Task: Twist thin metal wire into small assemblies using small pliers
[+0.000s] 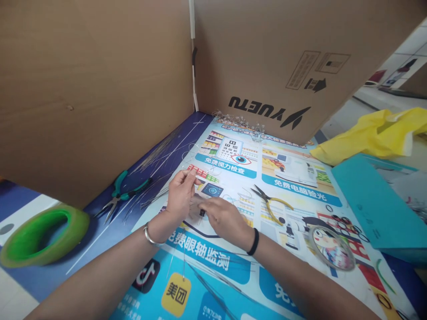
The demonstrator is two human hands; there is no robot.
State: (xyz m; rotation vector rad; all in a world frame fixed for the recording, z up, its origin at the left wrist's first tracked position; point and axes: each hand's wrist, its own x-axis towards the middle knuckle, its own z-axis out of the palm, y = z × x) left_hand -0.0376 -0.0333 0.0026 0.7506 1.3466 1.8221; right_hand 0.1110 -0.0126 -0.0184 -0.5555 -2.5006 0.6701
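Observation:
My left hand [182, 193], with a silver bangle at the wrist, has thumb and fingertips pinched together on a thin wire, whose fine loops curve out above the fingers. Just to its right and lower, my right hand [230, 220] is closed, with a black band round the wrist. Its fingertips point toward the left hand; what they hold is too fine to make out. Both hands are above a printed poster sheet [233, 182]. Right of them lie yellow-handled pliers [271, 204], jaws apart. Teal-handled pliers [122, 193] lie to the left.
Cardboard walls [100, 80] stand behind and left. A roll of green tape [43, 235] is at the left. Loose wires [158, 153] lie beside the left wall. Small clear pieces [240, 122] line the back. A teal box [376, 200], yellow cloth [373, 133] and wire coil [332, 246] are right.

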